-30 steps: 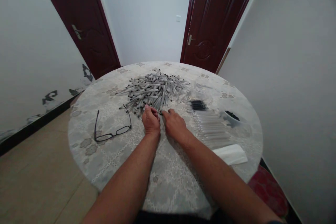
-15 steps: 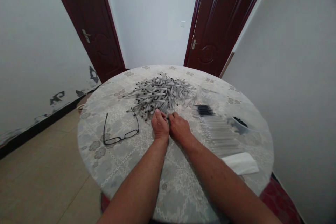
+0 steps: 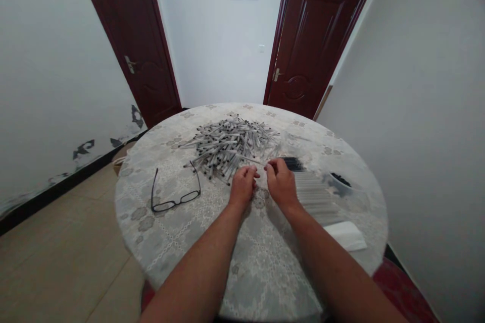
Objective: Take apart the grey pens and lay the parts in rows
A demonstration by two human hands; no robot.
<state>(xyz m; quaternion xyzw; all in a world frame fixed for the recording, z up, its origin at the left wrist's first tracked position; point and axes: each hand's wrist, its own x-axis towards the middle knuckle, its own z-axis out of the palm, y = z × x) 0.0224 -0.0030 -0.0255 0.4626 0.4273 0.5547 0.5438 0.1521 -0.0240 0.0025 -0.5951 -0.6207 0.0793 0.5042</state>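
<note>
My right hand (image 3: 281, 181) pinches one end of a thin pale tube (image 3: 250, 159), which points left toward the pile. My left hand (image 3: 242, 185) is just beside it, near the pile's front edge, with thumb and fingers slightly apart and nothing visible between them. Beyond both hands lies a large loose pile of slim grey-white tubes with dark tips (image 3: 227, 144). To the right, similar tubes lie in a neat row (image 3: 314, 192), their dark ends (image 3: 292, 163) at the far side, partly hidden by my right hand.
Black-framed glasses (image 3: 176, 203) rest on the left of the round table, on a patterned cloth (image 3: 182, 247). A small bowl of black pieces (image 3: 341, 181) and a folded white cloth or tissue (image 3: 346, 235) are at the right. Clear plastic (image 3: 299, 141) lies behind the row.
My hands were together at the pile's front edge; now they are apart. The right hand has moved right with the thin tube. The camera view has tilted up, showing more of the clock.
</note>
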